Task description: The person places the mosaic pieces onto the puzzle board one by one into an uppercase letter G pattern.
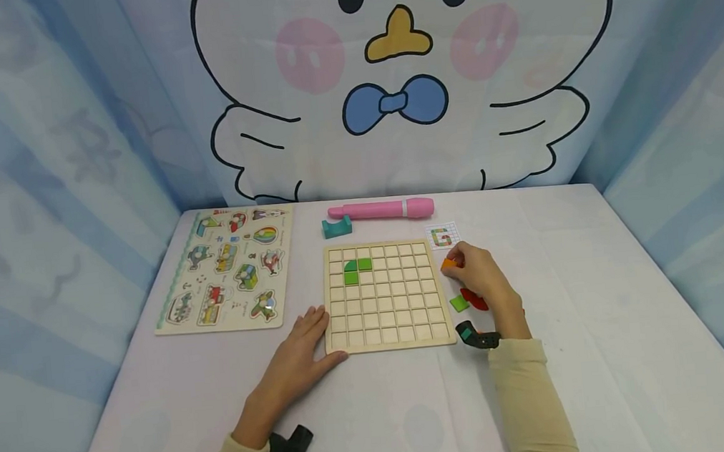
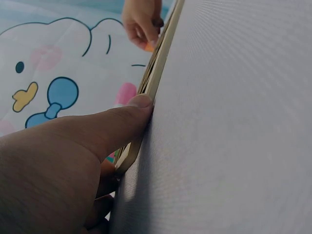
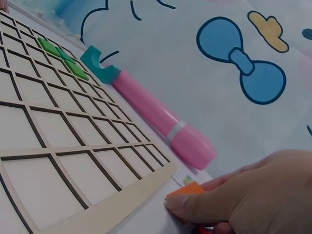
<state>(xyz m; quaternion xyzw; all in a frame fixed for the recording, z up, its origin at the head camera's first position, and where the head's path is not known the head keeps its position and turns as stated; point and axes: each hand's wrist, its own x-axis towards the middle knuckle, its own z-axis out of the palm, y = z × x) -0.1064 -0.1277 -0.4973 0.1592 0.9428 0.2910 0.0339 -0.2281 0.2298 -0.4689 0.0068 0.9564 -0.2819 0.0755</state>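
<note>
A wooden grid board (image 1: 370, 300) lies on the table with three green tiles in its upper left cells, one with a rounded corner (image 1: 350, 265). My left hand (image 1: 297, 367) rests at the board's lower left corner, fingers stretched along the left edge. Its thumb (image 2: 129, 117) lies straight against the front edge. Beyond the board's right edge, my right hand (image 1: 479, 273) pinches an orange tile (image 3: 187, 191) between thumb and fingers. Under and beside that hand lie red pieces (image 1: 475, 301) and a light green square tile (image 1: 459, 303), partly covered by it.
A small pattern card (image 1: 443, 235) lies past the board's upper right corner. Behind the board are a pink microphone-shaped toy (image 1: 376, 211) and a teal stand (image 1: 337, 227). A picture puzzle board (image 1: 224, 270) lies at the left. A printed curtain (image 1: 408, 157) closes off the back.
</note>
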